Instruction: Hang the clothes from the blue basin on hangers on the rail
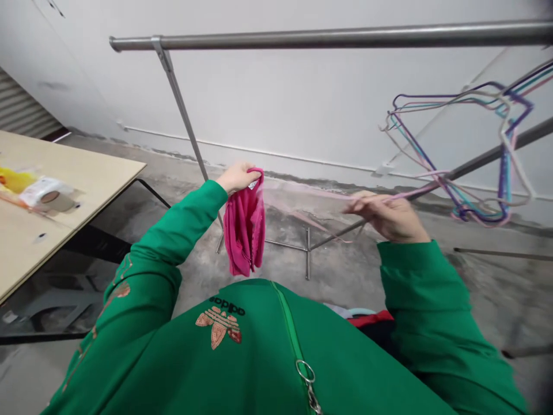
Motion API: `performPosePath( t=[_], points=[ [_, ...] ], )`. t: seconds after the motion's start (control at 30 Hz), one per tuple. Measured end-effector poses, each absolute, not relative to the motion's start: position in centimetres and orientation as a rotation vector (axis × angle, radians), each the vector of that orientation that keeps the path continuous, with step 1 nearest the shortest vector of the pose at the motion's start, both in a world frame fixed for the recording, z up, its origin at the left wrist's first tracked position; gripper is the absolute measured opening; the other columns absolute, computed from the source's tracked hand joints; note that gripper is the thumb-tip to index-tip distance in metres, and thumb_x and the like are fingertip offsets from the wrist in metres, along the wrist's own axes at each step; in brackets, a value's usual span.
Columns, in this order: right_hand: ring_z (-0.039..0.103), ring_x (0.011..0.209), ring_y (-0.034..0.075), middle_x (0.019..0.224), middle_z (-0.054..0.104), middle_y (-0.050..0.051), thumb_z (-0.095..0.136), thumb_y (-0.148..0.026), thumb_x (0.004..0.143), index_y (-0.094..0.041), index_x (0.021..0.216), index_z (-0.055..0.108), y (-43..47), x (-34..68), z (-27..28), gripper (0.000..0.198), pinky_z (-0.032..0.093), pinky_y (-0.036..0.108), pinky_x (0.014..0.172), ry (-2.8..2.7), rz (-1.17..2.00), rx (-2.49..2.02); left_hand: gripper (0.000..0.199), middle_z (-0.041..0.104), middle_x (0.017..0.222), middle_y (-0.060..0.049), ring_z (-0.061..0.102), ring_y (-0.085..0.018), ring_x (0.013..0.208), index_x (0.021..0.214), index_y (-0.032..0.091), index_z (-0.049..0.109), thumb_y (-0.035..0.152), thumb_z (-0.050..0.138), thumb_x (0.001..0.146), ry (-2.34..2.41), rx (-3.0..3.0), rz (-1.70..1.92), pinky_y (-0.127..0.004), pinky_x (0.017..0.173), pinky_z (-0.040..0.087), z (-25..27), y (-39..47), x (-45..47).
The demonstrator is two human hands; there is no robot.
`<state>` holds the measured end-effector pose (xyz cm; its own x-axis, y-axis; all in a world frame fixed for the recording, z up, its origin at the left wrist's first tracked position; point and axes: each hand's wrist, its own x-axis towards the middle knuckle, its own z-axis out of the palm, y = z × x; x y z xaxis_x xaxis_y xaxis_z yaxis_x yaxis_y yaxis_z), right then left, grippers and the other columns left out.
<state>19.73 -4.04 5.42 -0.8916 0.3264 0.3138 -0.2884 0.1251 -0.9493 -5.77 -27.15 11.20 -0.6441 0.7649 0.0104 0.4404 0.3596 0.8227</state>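
My left hand (239, 176) is closed on the neckline of a bright pink garment (242, 236), which hangs down from it with a small white label at the collar. Out to the right, my right hand (384, 214) pinches a pale pink clothes hanger (330, 194). Motion smears that hanger, and its far end reaches close to the garment's collar; whether it is inside the neck I cannot tell. Beyond my right hand, several purple, teal, white and pink hangers (503, 173) hang in a bunch.
A metal clothes rack (276, 39) spans the view, its legs and base bar on the concrete floor (280, 262). At left stands a wooden table (99, 164) bearing a tape roll (54, 199) and yellow plastic (16, 180). Red and dark cloth (374, 319) shows low, partly behind my body.
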Motion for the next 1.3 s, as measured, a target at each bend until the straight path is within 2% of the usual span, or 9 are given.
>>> performPosePath(
  t=[0.07, 0.13, 0.27, 0.4, 0.53, 0.77, 0.97, 1.1, 1.3],
  points=[
    [0.051, 0.124, 0.028, 0.131, 0.056, 0.007, 0.070, -0.044, 0.075, -0.020, 0.071, 0.072, -6.4, 18.2, 6.2, 0.024, 0.050, 0.043, 0.096, -2.230, 1.802, 0.138, 0.018, 0.044, 0.048, 0.005, 0.037, -0.006, 0.045, 0.060, 0.012, 0.057, 0.014, 0.052, 0.077, 2.214, 1.119, 1.148, -0.021, 0.049, 0.026, 11.8, -26.2, -5.0],
    [0.035, 0.137, 0.028, 0.143, 0.046, 0.006, 0.070, -0.046, 0.075, -0.019, 0.073, 0.072, -9.2, 15.4, 6.2, 0.027, 0.039, 0.043, 0.108, -2.416, 1.698, 0.241, 0.018, 0.042, 0.047, 0.005, 0.036, -0.006, 0.044, 0.060, 0.012, 0.057, 0.013, 0.053, 0.077, 2.159, 1.177, 1.131, -0.022, 0.049, 0.026, 12.4, -25.1, -4.2],
    [0.058, 0.099, 0.022, 0.101, 0.064, 0.008, 0.066, -0.060, 0.073, -0.018, 0.069, 0.066, -12.8, 10.0, 5.1, 0.042, 0.045, 0.040, 0.095, -2.381, 1.608, 0.200, 0.014, 0.048, 0.049, 0.003, 0.038, -0.006, 0.047, 0.062, 0.011, 0.061, 0.009, 0.054, 0.074, 2.074, 1.330, 1.023, -0.023, 0.053, 0.030, 13.7, -24.3, -3.1],
    [0.050, 0.066, 0.014, 0.067, 0.055, 0.002, 0.064, -0.064, 0.072, -0.017, 0.066, 0.060, -12.8, 9.0, 5.7, 0.047, 0.046, 0.034, 0.070, -2.413, 1.617, 0.131, 0.011, 0.059, 0.060, 0.002, 0.052, -0.012, 0.062, 0.073, 0.012, 0.069, 0.008, 0.065, 0.063, 2.026, 1.469, 0.825, -0.022, 0.064, 0.037, 14.1, -25.8, -4.5],
    [0.052, 0.069, 0.017, 0.068, 0.056, 0.003, 0.067, -0.059, 0.072, -0.020, 0.065, 0.060, -11.5, 10.2, 9.4, 0.041, 0.043, 0.033, 0.066, -2.458, 1.558, 0.118, 0.038, 0.069, 0.078, 0.000, 0.061, -0.019, 0.079, 0.091, 0.017, 0.071, 0.006, 0.067, 0.055, 2.019, 1.538, 0.541, -0.023, 0.072, 0.041, 10.8, -27.9, -7.7],
    [0.059, 0.076, 0.022, 0.068, 0.060, 0.004, 0.069, -0.051, 0.075, -0.020, 0.065, 0.064, -9.0, 11.3, 11.8, 0.032, 0.045, 0.036, 0.065, -2.583, 1.398, -0.071, 0.030, 0.068, 0.097, -0.013, 0.062, -0.023, 0.091, 0.093, 0.013, 0.066, 0.005, 0.052, 0.067, 2.593, 1.555, 0.506, -0.029, 0.077, 0.043, 3.8, -29.3, -11.1],
    [0.053, 0.061, 0.016, 0.058, 0.053, 0.003, 0.066, -0.041, 0.080, -0.017, 0.063, 0.063, -6.9, 12.5, 10.0, 0.029, 0.044, 0.034, 0.060, -2.563, 1.081, -0.369, 0.036, 0.066, 0.099, -0.011, 0.061, -0.025, 0.095, 0.098, 0.013, 0.064, 0.003, 0.054, 0.064, 2.517, 1.644, 0.454, -0.031, 0.081, 0.044, 6.2, -28.8, -10.3],
    [0.057, 0.073, 0.020, 0.063, 0.053, 0.004, 0.063, -0.034, 0.082, -0.019, 0.064, 0.059, -7.3, 13.3, 9.0, 0.023, 0.048, 0.037, 0.070, -2.421, 0.908, -0.394, 0.041, 0.066, 0.102, -0.007, 0.060, -0.024, 0.100, 0.108, 0.015, 0.064, 0.005, 0.052, 0.070, 2.260, 1.678, 0.539, -0.032, 0.089, 0.045, 8.1, -28.4, -7.3],
    [0.055, 0.096, 0.023, 0.085, 0.057, 0.007, 0.056, -0.046, 0.085, -0.019, 0.077, 0.060, -9.3, 13.9, 8.1, 0.028, 0.048, 0.040, 0.084, -2.257, 0.892, -0.366, 0.049, 0.058, 0.122, -0.010, 0.049, -0.026, 0.122, 0.128, 0.020, 0.057, 0.010, 0.051, 0.080, 2.171, 1.877, 0.768, -0.041, 0.107, 0.034, 8.2, -25.9, -3.4]
  ],
)
